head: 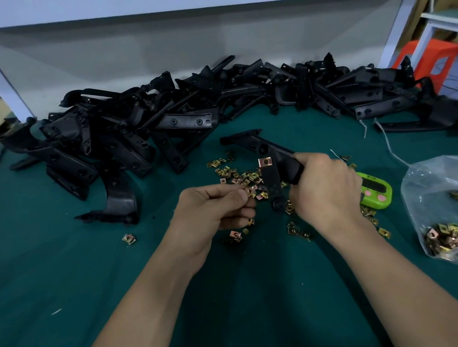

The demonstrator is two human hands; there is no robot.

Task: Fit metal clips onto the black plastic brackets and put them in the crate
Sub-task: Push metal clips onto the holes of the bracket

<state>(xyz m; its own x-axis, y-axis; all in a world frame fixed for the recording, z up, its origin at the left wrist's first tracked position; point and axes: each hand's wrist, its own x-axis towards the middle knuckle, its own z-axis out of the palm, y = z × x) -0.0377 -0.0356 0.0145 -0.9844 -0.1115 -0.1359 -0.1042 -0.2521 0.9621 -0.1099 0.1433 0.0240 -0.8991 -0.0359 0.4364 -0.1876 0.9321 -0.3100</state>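
Already one clip [265, 162] is fitted on the bracket [257, 144] clasped in the right grip [324, 187], a second clip [249, 191] is pinched in the left grip [211, 207], and a pile [130, 127] is left.

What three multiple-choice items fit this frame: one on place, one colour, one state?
1. Where is the clear plastic bag of metal clips? A left of the bracket pile; B right side of the green table; C on the shelf.
2. Colour of the small plastic timer behind the right hand? A red; B white; C green.
3. The black plastic bracket in that hand carries: A no clip; B one coppery clip; C three clips.
B, it lies right of the timer; C, its casing is green; B, one clip sits on its upper tab.
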